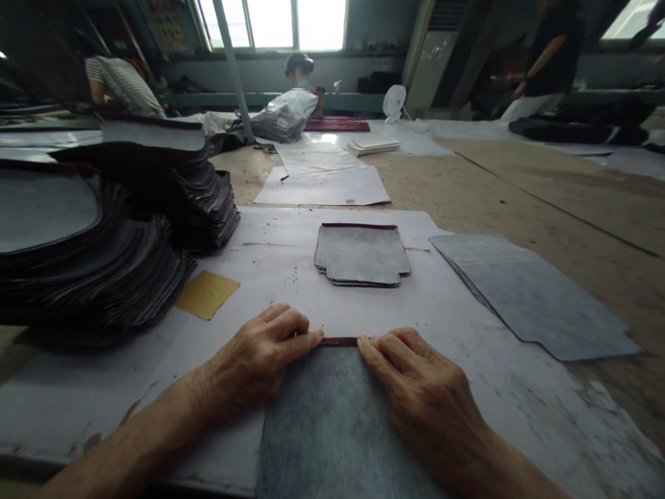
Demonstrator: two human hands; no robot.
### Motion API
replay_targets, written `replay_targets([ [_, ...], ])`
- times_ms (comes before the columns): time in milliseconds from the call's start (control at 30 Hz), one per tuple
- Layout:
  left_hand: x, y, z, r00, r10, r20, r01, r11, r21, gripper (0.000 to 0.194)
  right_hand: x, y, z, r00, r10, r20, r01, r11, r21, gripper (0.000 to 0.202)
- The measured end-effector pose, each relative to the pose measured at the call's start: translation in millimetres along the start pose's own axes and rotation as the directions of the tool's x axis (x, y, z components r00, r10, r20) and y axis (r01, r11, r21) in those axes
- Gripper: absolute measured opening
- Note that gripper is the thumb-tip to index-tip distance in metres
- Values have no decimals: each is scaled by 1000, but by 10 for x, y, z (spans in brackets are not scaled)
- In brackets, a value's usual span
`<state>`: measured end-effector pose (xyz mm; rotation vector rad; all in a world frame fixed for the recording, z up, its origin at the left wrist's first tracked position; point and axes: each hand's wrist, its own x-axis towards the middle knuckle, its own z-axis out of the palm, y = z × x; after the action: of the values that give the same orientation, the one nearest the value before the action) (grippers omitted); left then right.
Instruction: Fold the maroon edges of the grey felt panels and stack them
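Observation:
A grey sheet with a dark red folded strip along its far edge, a leather-like panel (332, 416), lies flat in front of me and runs out of view at the bottom. My left hand (260, 346) presses the left end of the strip, its index finger stretched along it and the other fingers curled under. At the strip's right end, my right hand (415, 374) pinches down with its fingers together. Part of the strip is hidden under my fingertips. Just beyond lies a small stack of similar notched panels (364, 255), also edged in dark red.
Tall piles of dark panels (104, 270) stand at the left, beside a yellow square (208, 294). Larger grey sheets (530, 291) lie at the right. Farther back are white sheets (325, 181), a plastic bag (285, 114), a small fan (395, 102) and several people.

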<state>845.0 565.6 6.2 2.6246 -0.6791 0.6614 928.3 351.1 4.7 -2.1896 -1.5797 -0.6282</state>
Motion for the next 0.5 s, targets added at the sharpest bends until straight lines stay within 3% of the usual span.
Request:
replay_targets([
  [133,-42,-4,-3,999,30,27,-31,999,44,37,25,-16,4,999,-11,31,13,998,-69,39],
  [300,-30,14,28,999,22,45,-26,996,89,32,138,-108,-62,983,-131,131,158,961,-226,38],
  [400,-20,24,32,999,17,42,-21,995,100,30,255,-200,-75,980,-174,96,197,924,-329,35],
  [500,-5,24,32,999,8,39,-12,995,100,27,320,-250,-6,981,-181,66,189,968,-162,34],
])
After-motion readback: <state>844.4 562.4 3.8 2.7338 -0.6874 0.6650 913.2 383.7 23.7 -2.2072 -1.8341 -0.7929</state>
